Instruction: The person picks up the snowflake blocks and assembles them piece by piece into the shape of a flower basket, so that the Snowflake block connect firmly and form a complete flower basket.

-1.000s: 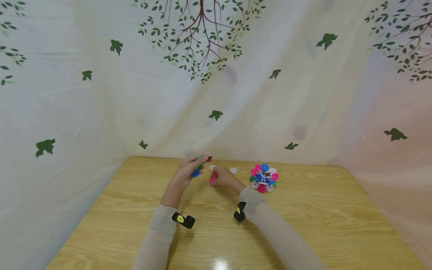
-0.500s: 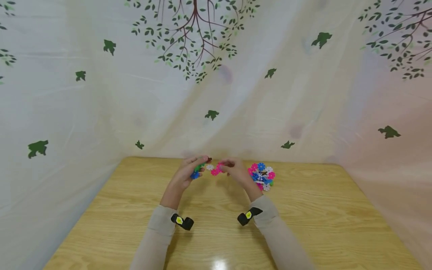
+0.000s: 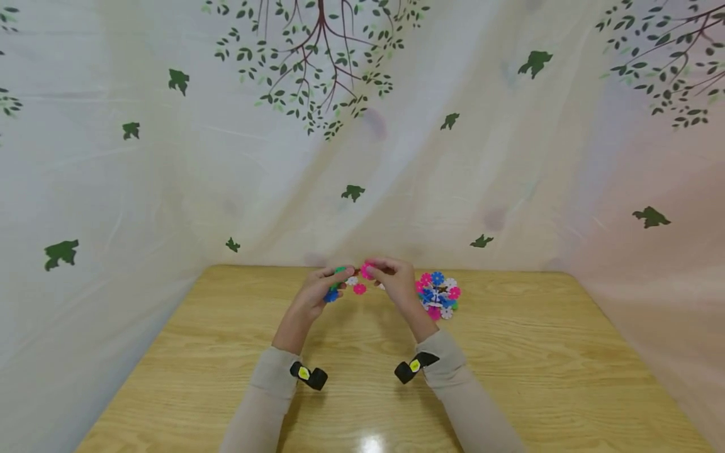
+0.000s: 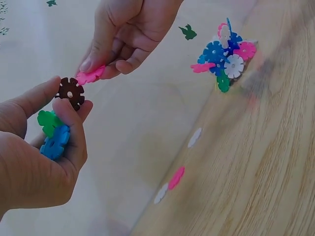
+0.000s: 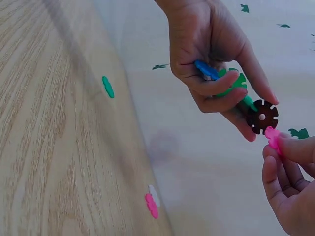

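My left hand [image 3: 308, 294] grips a short chain of notched, flower-shaped plastic discs. In the left wrist view the chain has a blue disc [image 4: 55, 142] in the palm, a green disc [image 4: 48, 122], and a brown disc [image 4: 64, 89] held at the fingertips. My right hand [image 3: 398, 282] pinches a pink disc [image 4: 90, 75] between thumb and fingers. Its edge meets the brown disc's notched rim, as the right wrist view also shows. Both hands are raised over the table's far edge. Curled left fingers partly cover the green and blue discs.
A built cluster of blue, pink, white and green discs [image 3: 437, 296] stands right of my right hand. Below the hands lie a loose pink disc [image 3: 359, 289] and white disc [image 3: 352, 280], with another white disc [image 4: 195, 137] nearby. A green disc [image 5: 108, 87] lies on the table [image 3: 362, 377].
My right hand has risen from low over the table with a pink disc and brought it to the brown disc. My left hand has stayed nearly in place with its chain.
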A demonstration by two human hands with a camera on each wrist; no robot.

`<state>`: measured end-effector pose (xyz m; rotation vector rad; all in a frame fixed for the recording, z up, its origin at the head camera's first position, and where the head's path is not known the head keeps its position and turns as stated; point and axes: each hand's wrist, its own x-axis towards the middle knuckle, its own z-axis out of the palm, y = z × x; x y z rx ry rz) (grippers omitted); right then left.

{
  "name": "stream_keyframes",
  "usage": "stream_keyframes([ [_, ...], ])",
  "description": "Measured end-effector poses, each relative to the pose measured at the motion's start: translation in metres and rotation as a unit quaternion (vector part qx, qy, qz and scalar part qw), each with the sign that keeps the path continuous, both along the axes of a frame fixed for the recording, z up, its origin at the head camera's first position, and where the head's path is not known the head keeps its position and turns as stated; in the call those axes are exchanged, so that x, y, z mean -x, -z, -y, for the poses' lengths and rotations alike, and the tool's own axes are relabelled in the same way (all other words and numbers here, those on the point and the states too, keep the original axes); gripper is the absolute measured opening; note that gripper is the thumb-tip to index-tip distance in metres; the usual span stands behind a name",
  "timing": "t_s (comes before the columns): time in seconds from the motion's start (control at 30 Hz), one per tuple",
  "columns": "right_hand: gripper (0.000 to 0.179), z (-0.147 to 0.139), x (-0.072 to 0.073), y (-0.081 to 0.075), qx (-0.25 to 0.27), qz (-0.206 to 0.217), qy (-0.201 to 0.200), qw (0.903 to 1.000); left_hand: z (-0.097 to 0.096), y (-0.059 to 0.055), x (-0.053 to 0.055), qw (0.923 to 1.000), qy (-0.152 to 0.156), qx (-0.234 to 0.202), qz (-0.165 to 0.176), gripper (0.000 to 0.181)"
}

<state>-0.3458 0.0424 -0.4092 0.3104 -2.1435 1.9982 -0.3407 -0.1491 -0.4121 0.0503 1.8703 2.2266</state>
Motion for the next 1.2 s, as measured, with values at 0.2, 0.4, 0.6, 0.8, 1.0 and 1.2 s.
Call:
stream_keyframes([
  [0.2,0.019,-0.003,0.0,0.0,-0.026,0.0,-0.02,0.9995,0.0,0.0,-0.001,0.9994,0.007,0.029,-0.015,0.029],
  [0.4,0.012,-0.002,-0.002,0.0,-0.028,-0.019,-0.015,0.9993,-0.004,-0.001,-0.004,0.9985,0.013,0.044,-0.031,0.024],
  [0.6,0.011,0.003,-0.008,-0.004,-0.035,-0.017,0.004,0.9992,-0.008,-0.002,-0.007,0.9975,0.016,0.054,-0.042,0.029],
  [0.8,0.015,-0.005,-0.003,-0.001,-0.046,-0.007,-0.053,0.9975,-0.004,-0.006,-0.007,0.9906,0.056,0.111,-0.058,0.04],
  [1.0,0.026,-0.015,0.011,0.001,-0.115,-0.001,-0.085,0.9897,0.004,-0.002,-0.002,0.9918,0.034,0.117,-0.038,0.041],
  [1.2,0.033,-0.026,0.031,0.031,-0.24,0.014,-0.058,0.969,0.006,-0.003,0.0,0.9971,-0.022,0.072,-0.013,0.042],
])
